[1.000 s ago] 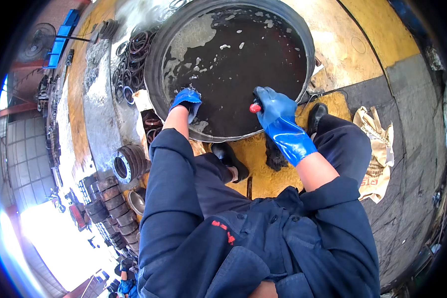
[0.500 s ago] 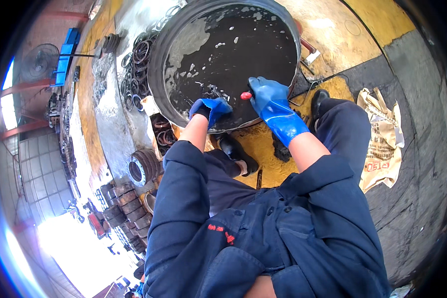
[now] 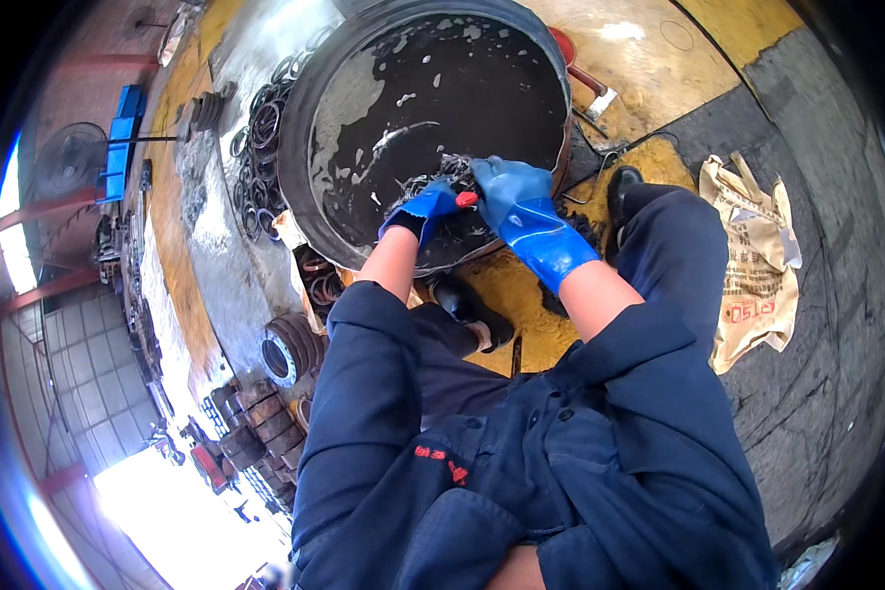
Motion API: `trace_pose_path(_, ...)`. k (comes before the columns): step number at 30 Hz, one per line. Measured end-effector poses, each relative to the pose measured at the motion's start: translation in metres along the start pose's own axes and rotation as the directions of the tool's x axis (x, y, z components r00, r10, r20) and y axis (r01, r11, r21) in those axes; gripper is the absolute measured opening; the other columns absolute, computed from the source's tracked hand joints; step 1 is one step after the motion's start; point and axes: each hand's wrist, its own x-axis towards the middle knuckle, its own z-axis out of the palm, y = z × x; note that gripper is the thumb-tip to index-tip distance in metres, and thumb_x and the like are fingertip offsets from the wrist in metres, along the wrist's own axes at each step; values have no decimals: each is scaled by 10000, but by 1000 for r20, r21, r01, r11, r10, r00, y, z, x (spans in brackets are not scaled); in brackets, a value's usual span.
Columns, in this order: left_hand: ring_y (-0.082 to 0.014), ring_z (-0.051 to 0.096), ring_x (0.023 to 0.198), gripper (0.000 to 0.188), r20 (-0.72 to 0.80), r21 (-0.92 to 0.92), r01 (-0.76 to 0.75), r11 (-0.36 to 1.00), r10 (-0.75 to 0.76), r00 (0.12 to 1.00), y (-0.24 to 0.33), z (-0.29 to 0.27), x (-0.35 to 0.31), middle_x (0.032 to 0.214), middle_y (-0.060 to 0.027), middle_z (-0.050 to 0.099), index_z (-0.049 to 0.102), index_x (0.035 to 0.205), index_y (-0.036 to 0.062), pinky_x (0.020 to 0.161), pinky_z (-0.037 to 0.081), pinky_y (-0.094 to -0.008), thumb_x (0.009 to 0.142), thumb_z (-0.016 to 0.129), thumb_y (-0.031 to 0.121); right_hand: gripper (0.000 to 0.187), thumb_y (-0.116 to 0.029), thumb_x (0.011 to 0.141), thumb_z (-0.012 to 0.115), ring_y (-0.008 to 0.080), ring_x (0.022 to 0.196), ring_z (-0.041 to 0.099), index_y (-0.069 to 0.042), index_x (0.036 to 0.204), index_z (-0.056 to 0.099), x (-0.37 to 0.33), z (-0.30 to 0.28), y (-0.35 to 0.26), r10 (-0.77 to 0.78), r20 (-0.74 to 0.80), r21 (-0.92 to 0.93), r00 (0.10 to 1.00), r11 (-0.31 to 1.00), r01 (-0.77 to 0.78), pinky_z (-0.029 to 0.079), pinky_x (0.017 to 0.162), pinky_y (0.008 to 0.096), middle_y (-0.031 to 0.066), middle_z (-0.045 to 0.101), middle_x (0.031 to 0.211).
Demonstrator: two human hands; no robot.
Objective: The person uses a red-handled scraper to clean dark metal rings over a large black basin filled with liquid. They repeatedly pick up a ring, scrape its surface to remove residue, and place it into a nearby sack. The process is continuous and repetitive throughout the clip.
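Observation:
A wide round tub (image 3: 297,157) of dark liquid (image 3: 482,98) stands in front of me, with pale foam patches on its surface. Both my hands wear blue rubber gloves and meet over its near side. My left hand (image 3: 429,205) is closed on a dark, wet, stringy clump (image 3: 450,173), glossy with liquid. Close beside it, my right hand (image 3: 517,191) is wrapped round a tool whose red end (image 3: 466,199) sticks out toward the left glove. The rest of that tool is hidden by the glove and the clump.
Black rings (image 3: 264,128) lie heaped left of the tub, near an open box of rings (image 3: 317,275). Thick round metal parts (image 3: 290,349) stand nearer on the left. A red-handled tool (image 3: 592,84) lies beyond the tub's right side; a paper sack (image 3: 752,265) lies at right.
My right hand has moved left and met my left hand. The dark stringy clump is now lifted between them. The view has shifted slightly.

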Motion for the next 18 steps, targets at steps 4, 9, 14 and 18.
trace_pose_path(4, -271, 630, 1273, 486, 42, -47, 66, 997, -64, 997, 36, 8, -42, 1416, -117, 667, 626, 1447, 168, 1074, 481, -401, 1018, 646, 396, 490, -220, 781, 804, 320, 944, 755, -119, 1248, 695, -1, -8, -5, 10, 56, 34, 998, 999, -12, 600, 759, 468, 104, 752, 1107)
trace_pose_path(9, -245, 687, 1145, 449, -17, 120, 141, 983, -140, 990, 29, 2, -54, 1292, -96, 724, 651, 1409, 210, 970, 520, -383, 1017, 625, 428, 499, -219, 777, 807, 326, 935, 754, -109, 1249, 691, -1, -2, -3, 5, 11, 37, 1000, 999, -5, 599, 754, 468, 115, 743, 1113)
trace_pose_path(14, -244, 733, 1003, 394, -206, 426, 118, 897, -31, 978, 12, 5, -54, 1136, -82, 772, 718, 1268, 217, 872, 552, -373, 985, 606, 467, 455, -199, 781, 797, 326, 903, 756, -101, 1215, 706, -2, 8, -1, -44, -163, 24, 986, 999, 48, 598, 740, 481, 110, 748, 1028)
trace_pose_path(18, -268, 757, 906, 364, -191, 619, 77, 782, 55, 980, 77, 1, -74, 1003, -75, 795, 806, 1034, 193, 820, 570, -379, 921, 601, 472, 432, -203, 783, 794, 326, 893, 758, -109, 1198, 714, 0, 6, 6, -30, -109, 30, 994, 999, 33, 599, 730, 473, 111, 752, 990)
